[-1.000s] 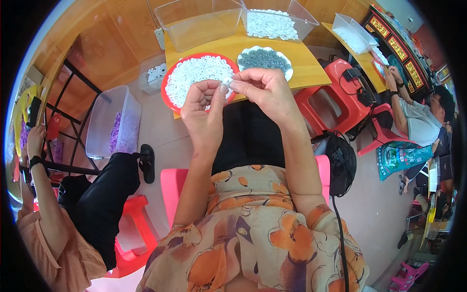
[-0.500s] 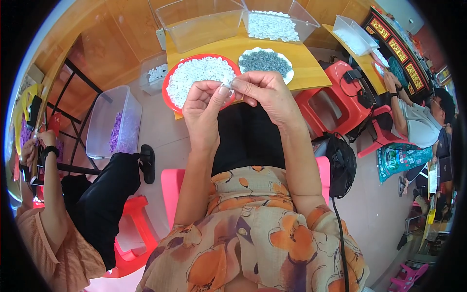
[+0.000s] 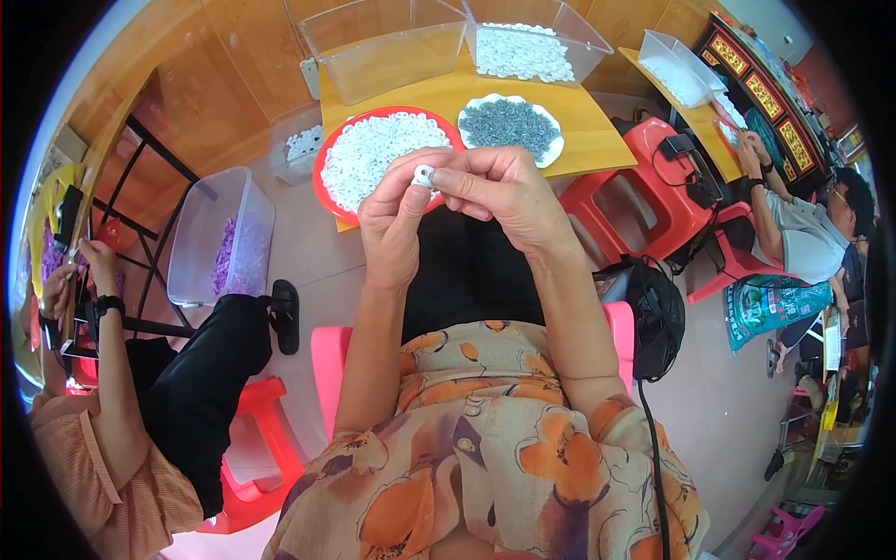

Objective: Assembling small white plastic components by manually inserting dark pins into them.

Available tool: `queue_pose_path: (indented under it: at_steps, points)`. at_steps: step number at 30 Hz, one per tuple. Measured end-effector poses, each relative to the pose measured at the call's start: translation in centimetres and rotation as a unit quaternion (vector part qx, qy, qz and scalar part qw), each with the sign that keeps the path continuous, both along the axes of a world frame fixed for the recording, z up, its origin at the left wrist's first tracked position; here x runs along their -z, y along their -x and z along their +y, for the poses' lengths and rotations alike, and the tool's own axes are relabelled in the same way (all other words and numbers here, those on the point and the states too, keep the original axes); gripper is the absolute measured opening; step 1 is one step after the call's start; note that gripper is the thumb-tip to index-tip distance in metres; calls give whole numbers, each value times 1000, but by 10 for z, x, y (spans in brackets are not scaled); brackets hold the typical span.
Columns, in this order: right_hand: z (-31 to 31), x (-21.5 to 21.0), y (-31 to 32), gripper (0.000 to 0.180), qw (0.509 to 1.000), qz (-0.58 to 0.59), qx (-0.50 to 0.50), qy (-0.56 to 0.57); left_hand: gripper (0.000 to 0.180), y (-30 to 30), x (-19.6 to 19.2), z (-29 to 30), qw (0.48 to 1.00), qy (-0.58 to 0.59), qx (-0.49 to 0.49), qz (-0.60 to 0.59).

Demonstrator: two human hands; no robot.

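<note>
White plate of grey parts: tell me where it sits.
The white plate of grey parts sits on the yellow table, right of the red plate, just beyond the right hand.

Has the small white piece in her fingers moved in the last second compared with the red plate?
No. The small white piece sits pinched between the left hand and right hand, just in front of the near rim of the red plate, as before.

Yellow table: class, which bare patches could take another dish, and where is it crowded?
On the yellow table, bare patches lie right of the white plate and behind the red plate, before the empty clear tub. The front is crowded: both plates lie close, with both hands over the edge.
</note>
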State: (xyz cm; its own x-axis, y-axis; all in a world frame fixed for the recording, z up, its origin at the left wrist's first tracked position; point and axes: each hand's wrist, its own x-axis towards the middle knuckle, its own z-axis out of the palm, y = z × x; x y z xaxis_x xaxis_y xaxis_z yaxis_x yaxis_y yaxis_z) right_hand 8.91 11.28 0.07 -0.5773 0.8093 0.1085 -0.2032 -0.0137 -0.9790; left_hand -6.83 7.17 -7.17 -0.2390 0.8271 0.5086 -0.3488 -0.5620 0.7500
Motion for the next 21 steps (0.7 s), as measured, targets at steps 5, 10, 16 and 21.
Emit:
queue_pose_path:
  at_steps: [5,10,16,21]
  points:
    - [-6,-5,3,22,1000,-3,16,9,28,-1,-4,-2,1000,14,-7,12]
    - [-10,-2,4,21,1000,8,9,10,28,1,-1,-4,1000,1,-8,7]
    - [-10,-3,0,22,1000,18,7,22,30,-3,2,-2,1000,28,12,-7]
    - [1,6,-6,24,997,43,-14,55,31,-7,10,1,997,49,42,-49]
